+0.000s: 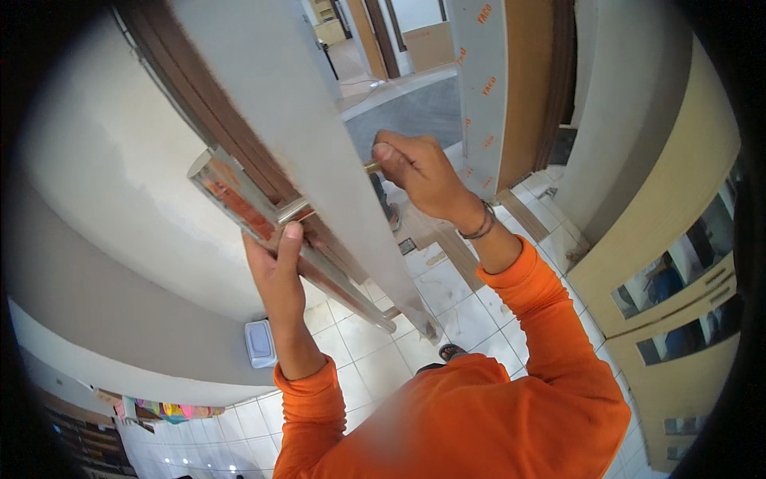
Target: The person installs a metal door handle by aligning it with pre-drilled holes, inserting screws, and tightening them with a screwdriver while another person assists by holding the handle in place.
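A pale door (pixel 303 112) stands partly edge-on in front of me. Along its left face runs a long, shiny tubular pull handle (pixel 339 289), joined to the door by a short metal post (pixel 294 210). My left hand (pixel 275 271) is closed around the tube just below that post, thumb pressed near it. On the door's other side, my right hand (pixel 423 172) is closed in a pinch on a small brass-coloured rod (pixel 372 167) at the door's face. The fingers cover most of this rod, so its exact kind cannot be made out.
A brown door frame (pixel 207 88) and a pale wall (pixel 120 160) lie to the left. White floor tiles (pixel 379 371) carry wood-look planks (pixel 455 255) and a pale plastic box (pixel 259 343). At right stands a cream cabinet (pixel 614 287); behind it, a film-covered panel (pixel 479 104).
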`<act>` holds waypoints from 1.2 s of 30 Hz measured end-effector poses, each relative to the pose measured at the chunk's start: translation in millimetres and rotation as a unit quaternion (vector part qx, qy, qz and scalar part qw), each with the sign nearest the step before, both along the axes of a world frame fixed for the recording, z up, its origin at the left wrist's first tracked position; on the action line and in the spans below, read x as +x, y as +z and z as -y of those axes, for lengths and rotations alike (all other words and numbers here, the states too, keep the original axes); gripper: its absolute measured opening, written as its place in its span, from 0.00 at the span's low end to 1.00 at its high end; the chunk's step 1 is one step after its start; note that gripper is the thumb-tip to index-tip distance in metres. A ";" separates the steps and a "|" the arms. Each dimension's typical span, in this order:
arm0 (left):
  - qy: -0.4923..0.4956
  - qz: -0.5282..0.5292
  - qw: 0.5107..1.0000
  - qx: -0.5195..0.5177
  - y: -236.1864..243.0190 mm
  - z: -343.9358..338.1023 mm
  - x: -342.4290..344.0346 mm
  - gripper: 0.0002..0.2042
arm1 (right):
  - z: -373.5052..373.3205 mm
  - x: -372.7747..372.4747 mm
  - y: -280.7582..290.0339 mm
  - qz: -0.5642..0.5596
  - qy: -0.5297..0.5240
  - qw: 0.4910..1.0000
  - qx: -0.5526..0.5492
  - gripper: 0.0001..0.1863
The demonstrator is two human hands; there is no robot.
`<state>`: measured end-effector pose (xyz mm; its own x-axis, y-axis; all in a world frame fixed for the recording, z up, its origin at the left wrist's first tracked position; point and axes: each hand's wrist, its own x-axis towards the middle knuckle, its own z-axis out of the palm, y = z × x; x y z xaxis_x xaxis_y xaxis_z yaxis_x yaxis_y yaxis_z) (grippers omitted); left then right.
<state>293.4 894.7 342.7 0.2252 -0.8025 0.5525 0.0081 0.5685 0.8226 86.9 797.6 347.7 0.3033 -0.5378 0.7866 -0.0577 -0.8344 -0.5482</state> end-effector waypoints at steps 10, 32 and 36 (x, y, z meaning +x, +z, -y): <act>-0.049 -0.026 0.998 0.007 6.7 -8.4 -7.4 0.28 | -1.2 8.5 -17.4 0.101 0.071 0.983 0.133 0.19; -0.128 -0.071 0.988 -0.049 -8.3 -2.8 8.3 0.27 | 35.6 -29.8 -59.2 0.105 -0.002 0.994 0.008 0.16; -0.131 -0.053 0.990 -0.009 0.9 -4.7 6.0 0.30 | 6.2 -17.1 -33.3 0.100 0.009 0.993 0.062 0.21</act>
